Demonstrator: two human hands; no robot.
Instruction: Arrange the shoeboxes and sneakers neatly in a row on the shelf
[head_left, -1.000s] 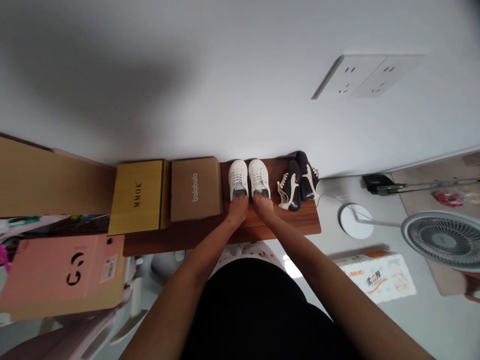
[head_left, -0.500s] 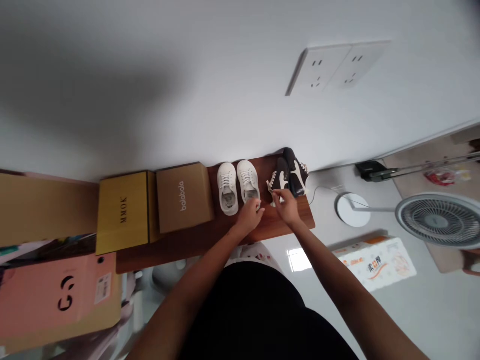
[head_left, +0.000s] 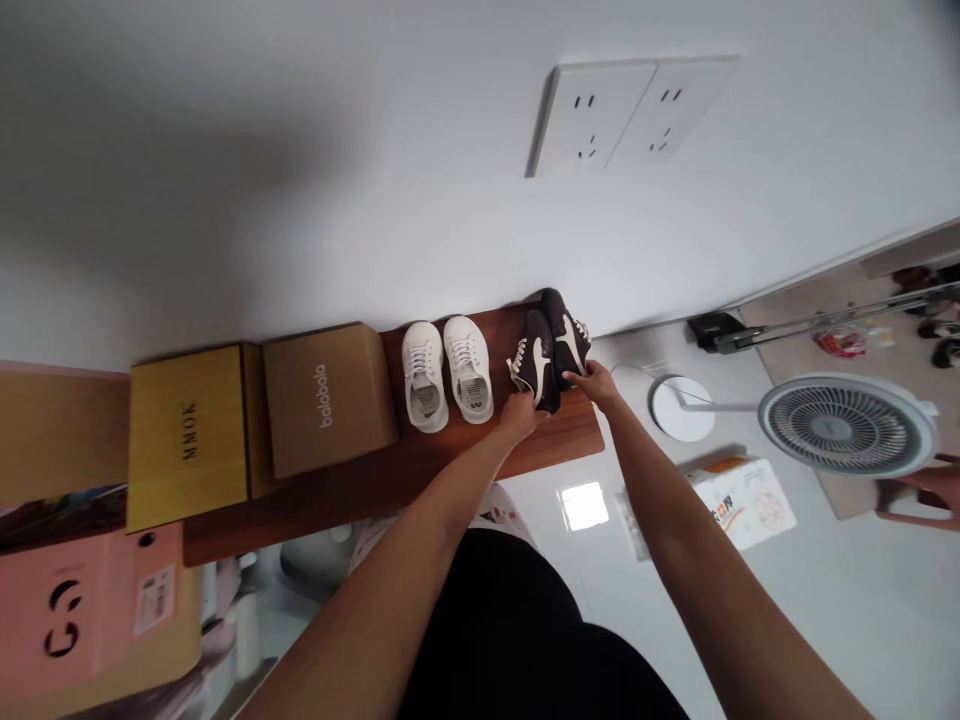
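Observation:
Two dark brown shoes with cream stripes lie on their sides, close together, at the right end of a reddish wooden shelf (head_left: 559, 437). My left hand (head_left: 523, 412) is closed on the heel end of the left dark shoe (head_left: 534, 358). At the heel of the right dark shoe (head_left: 568, 335), my right hand (head_left: 590, 380) has its thumb and fingers pinched on the edge. Just left of them stands a pair of white sneakers, the left one (head_left: 421, 360) and the right one (head_left: 465, 355), toes to the wall.
On the shelf's left are a brown box (head_left: 326, 400) and a yellow box (head_left: 191, 435). A pink box (head_left: 67, 610) sits lower left. A fan (head_left: 844, 425) and a white package (head_left: 750, 505) are at right. Wall sockets (head_left: 630, 115) are above.
My left hand has moved from beside the white sneakers onto the left dark shoe. My right hand has gone from that shoe's laces to the right dark shoe. The view has shifted right.

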